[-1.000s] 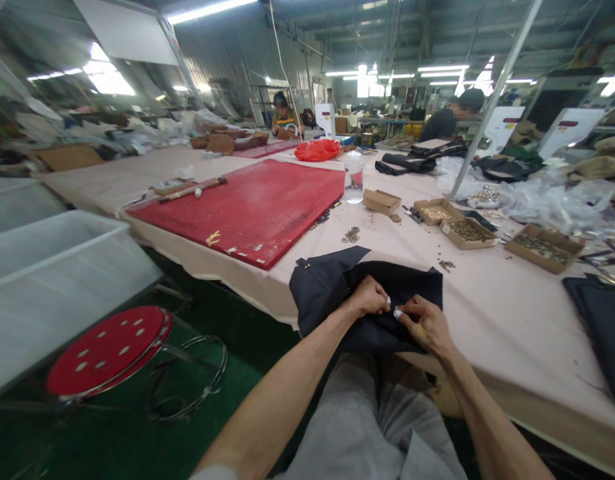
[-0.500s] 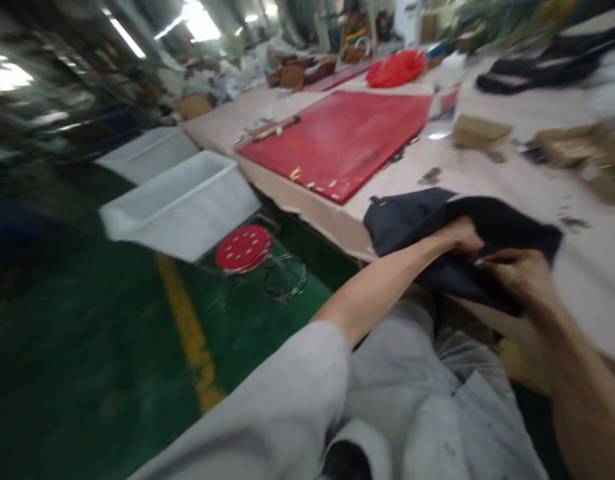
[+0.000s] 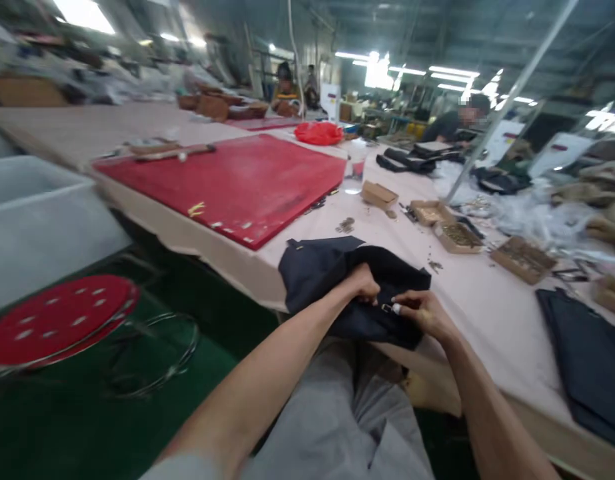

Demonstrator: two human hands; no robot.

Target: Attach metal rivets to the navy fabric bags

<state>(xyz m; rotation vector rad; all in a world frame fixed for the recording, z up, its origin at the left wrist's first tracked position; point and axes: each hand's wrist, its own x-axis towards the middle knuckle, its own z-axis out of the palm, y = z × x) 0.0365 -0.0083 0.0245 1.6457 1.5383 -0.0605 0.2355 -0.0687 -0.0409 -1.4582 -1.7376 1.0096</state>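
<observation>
A dark navy fabric piece [image 3: 322,270] hangs over the near edge of the pale pink table [image 3: 477,300]. My left hand [image 3: 361,283] is closed in a fist on the fabric. Just to its right, my right hand [image 3: 421,312] pinches the fabric at a small metal fitting [image 3: 386,308] between the two hands; its fingertip wears white tape. My grey-trousered lap lies below the fabric.
A red mat [image 3: 237,183] lies on the table to the left, a clear cup [image 3: 354,170] behind it. Cardboard boxes of small metal parts [image 3: 457,233] stand at right, dark fabric [image 3: 582,353] beyond. A red stool [image 3: 52,320] and white bin [image 3: 32,220] are at left. People work at the far end.
The camera swung left toward the floor and back to the table. Both hands stayed on the dark fabric, close together at the same spot.
</observation>
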